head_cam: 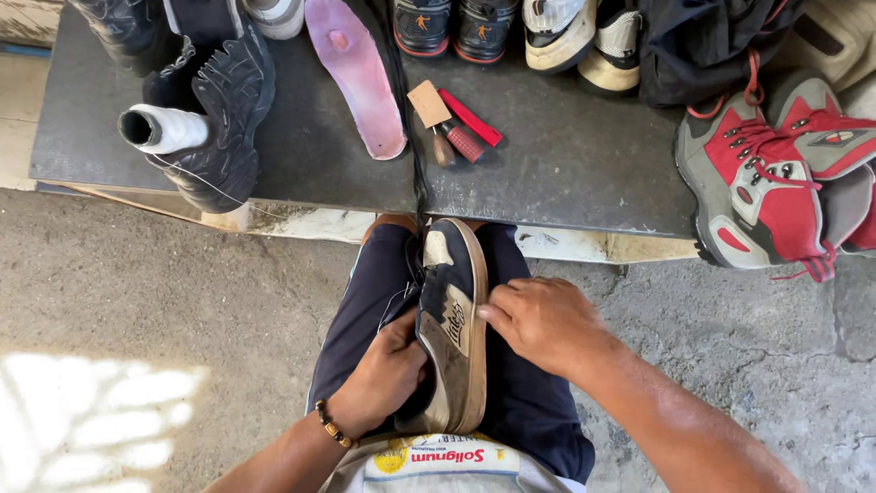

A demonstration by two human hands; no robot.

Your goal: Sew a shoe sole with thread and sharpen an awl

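Concrete floor (137, 301) open at left, worn sneaker (453, 319) between knees, left hand (388, 374) gripping its side, right hand (538, 319) fingers pressed on sole edge

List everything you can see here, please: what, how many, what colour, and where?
Sneaker: one, dark blue and tan, on its side on the lap.
Thread spool: one, white, on the bench at left.
Black shoes: at least two, bench at left.
Insole: one, pink, bench centre.
Awl: one, red grip, beside the insole.
Small shoes: two, black and red, bench top edge.
Boots: two, grey and red, bench at right.
Bench: one, dark grey, ahead of the knees.
Left hand: one, beaded bracelet, gripping the sneaker's opening.
Right hand: one, fingers on the sneaker's sole edge.
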